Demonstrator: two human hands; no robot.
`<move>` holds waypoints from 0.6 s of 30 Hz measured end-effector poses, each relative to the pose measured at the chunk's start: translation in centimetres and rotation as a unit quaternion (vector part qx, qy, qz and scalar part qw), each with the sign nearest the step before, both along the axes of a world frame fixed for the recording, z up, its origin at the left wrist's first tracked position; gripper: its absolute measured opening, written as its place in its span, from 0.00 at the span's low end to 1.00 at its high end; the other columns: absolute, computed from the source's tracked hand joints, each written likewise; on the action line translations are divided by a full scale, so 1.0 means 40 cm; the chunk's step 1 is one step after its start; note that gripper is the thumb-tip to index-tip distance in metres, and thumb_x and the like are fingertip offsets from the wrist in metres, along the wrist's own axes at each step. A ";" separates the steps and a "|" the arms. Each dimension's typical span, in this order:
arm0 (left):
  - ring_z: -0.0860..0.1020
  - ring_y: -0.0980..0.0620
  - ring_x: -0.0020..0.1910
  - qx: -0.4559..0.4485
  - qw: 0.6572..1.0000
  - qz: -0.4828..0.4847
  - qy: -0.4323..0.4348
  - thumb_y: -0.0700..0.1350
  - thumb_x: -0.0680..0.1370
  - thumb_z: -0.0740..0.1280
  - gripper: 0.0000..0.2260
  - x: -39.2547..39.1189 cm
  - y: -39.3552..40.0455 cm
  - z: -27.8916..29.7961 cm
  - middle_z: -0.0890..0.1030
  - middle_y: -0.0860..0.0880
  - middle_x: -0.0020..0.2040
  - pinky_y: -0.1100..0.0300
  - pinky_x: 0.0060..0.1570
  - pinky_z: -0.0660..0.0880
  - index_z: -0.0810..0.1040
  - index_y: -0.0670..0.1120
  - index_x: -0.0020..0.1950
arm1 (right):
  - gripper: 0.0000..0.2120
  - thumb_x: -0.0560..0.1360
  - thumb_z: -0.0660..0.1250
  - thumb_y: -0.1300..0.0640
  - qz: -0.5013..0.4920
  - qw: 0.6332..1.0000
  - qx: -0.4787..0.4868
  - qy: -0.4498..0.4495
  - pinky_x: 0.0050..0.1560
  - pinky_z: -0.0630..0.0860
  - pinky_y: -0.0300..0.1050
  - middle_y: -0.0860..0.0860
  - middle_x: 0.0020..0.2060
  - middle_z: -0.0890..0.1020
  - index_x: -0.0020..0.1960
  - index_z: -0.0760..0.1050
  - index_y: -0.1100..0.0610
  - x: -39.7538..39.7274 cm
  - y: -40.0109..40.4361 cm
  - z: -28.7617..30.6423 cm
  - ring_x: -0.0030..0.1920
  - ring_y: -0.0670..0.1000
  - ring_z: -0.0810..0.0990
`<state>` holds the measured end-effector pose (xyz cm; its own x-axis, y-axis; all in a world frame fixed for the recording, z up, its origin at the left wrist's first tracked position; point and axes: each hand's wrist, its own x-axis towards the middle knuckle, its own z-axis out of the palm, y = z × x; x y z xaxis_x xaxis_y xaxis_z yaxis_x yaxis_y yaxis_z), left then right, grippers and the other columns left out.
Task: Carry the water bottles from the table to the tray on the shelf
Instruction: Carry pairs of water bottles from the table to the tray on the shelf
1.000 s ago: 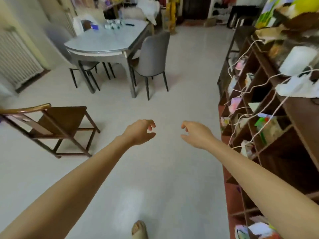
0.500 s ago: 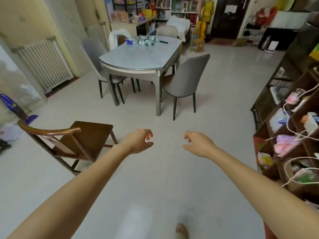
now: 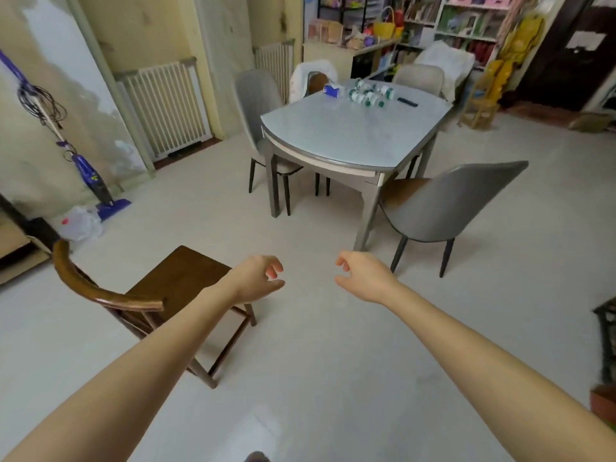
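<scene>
Green-capped water bottles (image 3: 369, 94) lie in a loose cluster on the far end of the pale grey desk (image 3: 346, 135), well apart from both hands and ahead of them, a little to the right. They look to be lying on their sides, their long axes running roughly across the desk from left to right, though at this distance I cannot tell each one's direction for sure. A small blue box (image 3: 333, 91) sits just to the left of them and a dark remote (image 3: 407, 101) just to the right. The left hand (image 3: 258, 281) and the right hand (image 3: 365, 278) are both held out over bare floor, near the wooden chair (image 3: 160, 295), with nothing in either; the fingers (image 3: 275, 270) on each are loosely curled and apart, thumb not meeting them. The right hand seems slightly nearer the bottles, since the desk stands off to that side with a grey chair (image 3: 446, 208) tucked at its near corner. By my reckoning the person has the whole near half of the desk to get round or reach across before any grasp is possible. The tray and shelf are not in sight from here.
</scene>
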<state>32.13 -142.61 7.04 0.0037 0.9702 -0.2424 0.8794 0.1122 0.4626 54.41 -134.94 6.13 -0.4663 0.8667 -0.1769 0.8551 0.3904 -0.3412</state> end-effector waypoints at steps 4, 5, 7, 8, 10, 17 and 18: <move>0.79 0.50 0.54 -0.007 0.999 0.036 -0.003 0.49 0.78 0.66 0.15 -0.134 0.163 -0.038 0.80 0.46 0.58 0.55 0.57 0.76 0.75 0.45 0.62 | 0.18 0.76 0.63 0.51 0.049 0.999 0.003 -0.014 0.55 0.74 0.49 0.51 0.59 0.78 0.64 0.71 0.54 -0.147 0.219 -0.029 0.57 0.54 0.76; 0.79 0.50 0.54 -0.007 0.999 0.049 -0.005 0.49 0.78 0.66 0.15 -0.179 0.217 -0.048 0.80 0.47 0.58 0.55 0.57 0.76 0.75 0.45 0.62 | 0.18 0.76 0.63 0.51 0.059 0.998 0.005 -0.014 0.55 0.74 0.49 0.52 0.59 0.78 0.64 0.71 0.55 -0.193 0.286 -0.037 0.57 0.55 0.76; 0.79 0.50 0.55 -0.007 0.998 0.067 -0.006 0.49 0.78 0.66 0.15 -0.275 0.332 -0.067 0.80 0.47 0.59 0.56 0.57 0.76 0.75 0.45 0.62 | 0.18 0.76 0.63 0.51 0.073 0.997 0.005 -0.008 0.55 0.74 0.49 0.52 0.59 0.78 0.64 0.71 0.55 -0.288 0.418 -0.054 0.58 0.56 0.76; 0.79 0.50 0.54 -0.007 0.997 0.074 -0.004 0.49 0.78 0.66 0.15 -0.323 0.391 -0.071 0.80 0.47 0.59 0.57 0.56 0.76 0.76 0.45 0.62 | 0.18 0.76 0.63 0.52 0.076 0.997 0.002 -0.008 0.55 0.74 0.48 0.52 0.59 0.78 0.64 0.71 0.55 -0.332 0.480 -0.061 0.58 0.56 0.76; 0.79 0.50 0.54 -0.020 0.996 0.086 0.001 0.49 0.78 0.66 0.15 -0.415 0.511 -0.067 0.80 0.47 0.59 0.58 0.55 0.75 0.76 0.45 0.62 | 0.17 0.75 0.63 0.52 0.076 0.997 -0.014 -0.014 0.53 0.73 0.48 0.52 0.59 0.78 0.63 0.71 0.55 -0.417 0.600 -0.072 0.57 0.56 0.76; 0.79 0.49 0.56 -0.059 0.991 0.115 -0.034 0.50 0.78 0.67 0.16 -0.652 0.914 -0.054 0.80 0.48 0.59 0.56 0.57 0.74 0.76 0.46 0.63 | 0.17 0.75 0.64 0.51 0.078 0.995 -0.054 -0.024 0.55 0.74 0.48 0.53 0.58 0.78 0.62 0.71 0.55 -0.630 1.001 -0.095 0.57 0.55 0.76; 0.79 0.49 0.56 -0.066 0.991 0.113 -0.033 0.50 0.78 0.67 0.16 -0.676 0.969 -0.061 0.80 0.48 0.59 0.56 0.57 0.74 0.76 0.46 0.63 | 0.17 0.75 0.64 0.51 0.080 0.994 -0.062 -0.028 0.55 0.74 0.48 0.53 0.59 0.77 0.62 0.71 0.55 -0.654 1.057 -0.106 0.57 0.55 0.76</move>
